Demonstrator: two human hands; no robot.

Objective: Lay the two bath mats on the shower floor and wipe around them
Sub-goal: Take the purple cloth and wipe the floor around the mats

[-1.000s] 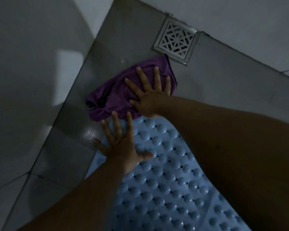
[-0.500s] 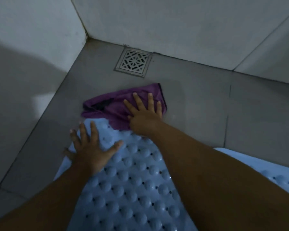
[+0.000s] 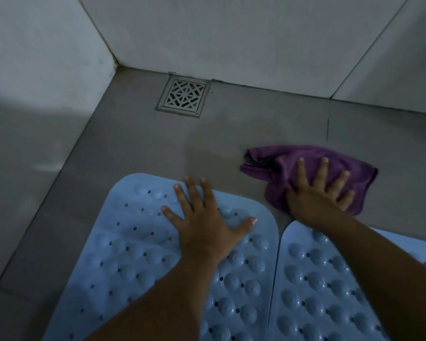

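Note:
Two light blue bath mats with round bumps and small holes lie flat side by side on the grey shower floor [image 3: 138, 143]. The left mat [image 3: 133, 242] has my left hand [image 3: 204, 222] pressed flat on its far end, fingers spread. The right mat [image 3: 312, 286] is partly covered by my right forearm. A crumpled purple cloth [image 3: 293, 168] lies on the floor just beyond the right mat's far edge. My right hand [image 3: 317, 193] rests palm down on the cloth with fingers spread.
A square metal drain grate [image 3: 183, 97] sits in the floor against the back wall. White tiled walls [image 3: 231, 38] meet in a corner at the far left. Bare grey floor stretches between the mats and the walls.
My right hand has slid the purple cloth to the right, from beyond the left mat to beyond the right mat. The view has shifted right, showing both mats. My left hand stays on the left mat.

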